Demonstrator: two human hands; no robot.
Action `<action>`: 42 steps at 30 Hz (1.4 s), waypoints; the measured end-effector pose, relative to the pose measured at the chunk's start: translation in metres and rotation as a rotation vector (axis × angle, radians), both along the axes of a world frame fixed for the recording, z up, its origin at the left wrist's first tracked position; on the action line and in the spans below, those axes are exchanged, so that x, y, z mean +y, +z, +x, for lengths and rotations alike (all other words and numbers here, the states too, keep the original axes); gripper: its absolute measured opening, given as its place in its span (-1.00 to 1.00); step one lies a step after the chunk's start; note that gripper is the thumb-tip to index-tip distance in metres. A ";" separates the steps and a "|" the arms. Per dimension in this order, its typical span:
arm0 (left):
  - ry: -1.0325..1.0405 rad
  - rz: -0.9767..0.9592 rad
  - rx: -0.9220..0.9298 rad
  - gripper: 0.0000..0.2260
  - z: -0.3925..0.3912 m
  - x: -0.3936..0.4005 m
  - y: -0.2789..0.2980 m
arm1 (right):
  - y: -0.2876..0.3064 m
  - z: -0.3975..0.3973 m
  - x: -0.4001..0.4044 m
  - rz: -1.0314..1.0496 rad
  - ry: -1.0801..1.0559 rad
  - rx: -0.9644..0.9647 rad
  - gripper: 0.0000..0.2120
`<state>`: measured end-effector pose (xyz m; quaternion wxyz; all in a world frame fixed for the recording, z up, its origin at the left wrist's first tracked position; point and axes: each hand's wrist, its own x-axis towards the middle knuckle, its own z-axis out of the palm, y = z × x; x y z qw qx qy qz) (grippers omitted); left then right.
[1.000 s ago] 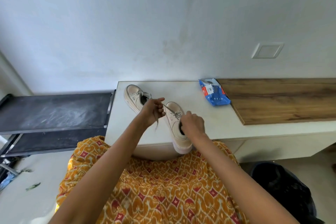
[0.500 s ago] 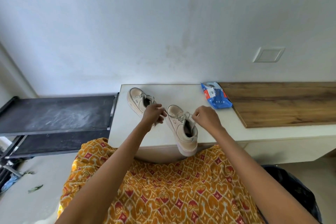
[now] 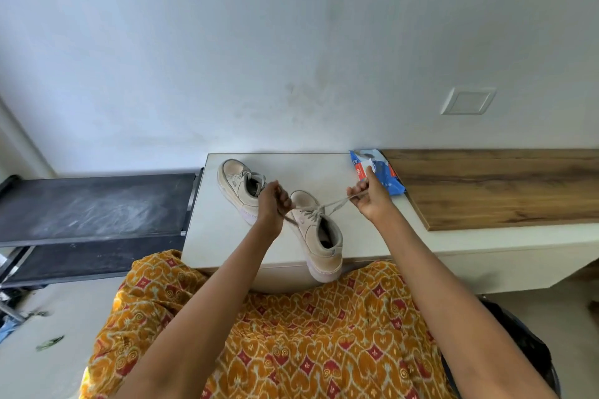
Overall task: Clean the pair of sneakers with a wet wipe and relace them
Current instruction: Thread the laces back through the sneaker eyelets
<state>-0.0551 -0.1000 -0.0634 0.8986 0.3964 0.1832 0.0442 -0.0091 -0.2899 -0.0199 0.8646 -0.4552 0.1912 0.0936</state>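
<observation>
Two beige sneakers sit on a white counter (image 3: 227,236). The near sneaker (image 3: 319,236) points away from me, its heel hanging over the front edge. Its grey lace (image 3: 334,204) is drawn taut to both sides from the top eyelets. My left hand (image 3: 272,204) pinches the left lace end beside the shoe. My right hand (image 3: 369,197) pinches the right end, pulled out toward the right. The far sneaker (image 3: 240,186) lies behind my left hand, laced. A blue wet-wipe pack (image 3: 385,175) lies just behind my right hand.
A wooden top (image 3: 505,188) covers the counter's right part. A dark metal rack (image 3: 97,207) stands to the left. A wall plate (image 3: 466,101) is on the white wall. A black bin (image 3: 518,343) sits on the floor at lower right. My patterned orange garment (image 3: 291,334) fills the foreground.
My right hand moved from the near sneaker's opening out to the right, drawing the lace taut. My left hand kept its lace end and shifted slightly.
</observation>
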 end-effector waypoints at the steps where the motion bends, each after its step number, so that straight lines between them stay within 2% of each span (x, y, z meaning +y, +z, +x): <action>1: -0.011 0.148 0.016 -0.70 0.000 0.006 -0.004 | -0.004 0.003 -0.005 -0.075 -0.024 0.000 -0.69; 3: -0.037 0.377 0.015 -0.71 -0.002 0.020 -0.013 | -0.012 0.005 -0.015 -0.220 -0.030 0.010 -0.75; 6: -0.106 0.541 0.020 -0.72 -0.008 0.029 -0.021 | -0.033 0.000 -0.025 -0.522 0.071 -0.053 -0.79; 9: -0.231 0.845 -0.022 -0.77 -0.011 0.016 -0.024 | -0.047 -0.006 -0.020 -1.073 0.294 -0.273 -0.70; 11: -0.385 1.108 -0.040 -0.90 -0.009 0.006 -0.026 | -0.047 -0.011 -0.012 -1.290 0.503 -0.361 -0.71; 12: -0.473 1.230 -0.067 -0.93 -0.009 0.002 -0.028 | -0.046 -0.013 -0.009 -1.290 0.614 -0.365 -0.70; 14: -0.556 1.410 -0.138 -0.83 -0.007 -0.001 -0.032 | -0.043 -0.020 -0.008 -1.243 0.802 -0.336 -0.66; 16: -0.463 1.459 -0.163 -0.81 -0.009 -0.001 -0.036 | -0.041 -0.027 -0.009 -1.266 0.860 -0.370 -0.64; 20: -0.292 1.430 -0.203 -0.89 -0.016 0.001 -0.040 | -0.045 -0.039 -0.006 -1.275 0.721 -0.462 -0.75; 23: -0.321 1.413 -0.218 -0.92 -0.028 0.007 -0.044 | -0.046 -0.052 0.004 -1.262 0.673 -0.466 -0.81; 27: -0.309 1.373 -0.242 -0.94 -0.047 0.013 -0.053 | -0.043 -0.071 0.020 -1.346 0.588 -0.464 -0.81; 31: -0.332 1.282 -0.268 -0.93 -0.061 0.021 -0.052 | -0.041 -0.081 0.026 -1.300 0.547 -0.417 -0.84; 36: -0.293 1.442 -0.253 -0.92 -0.064 0.013 -0.037 | -0.042 -0.082 0.017 -1.208 0.550 -0.347 -0.82; 42: -0.313 1.743 -0.120 -0.85 -0.051 0.012 -0.021 | -0.036 -0.076 0.016 -1.391 0.614 -0.370 -0.82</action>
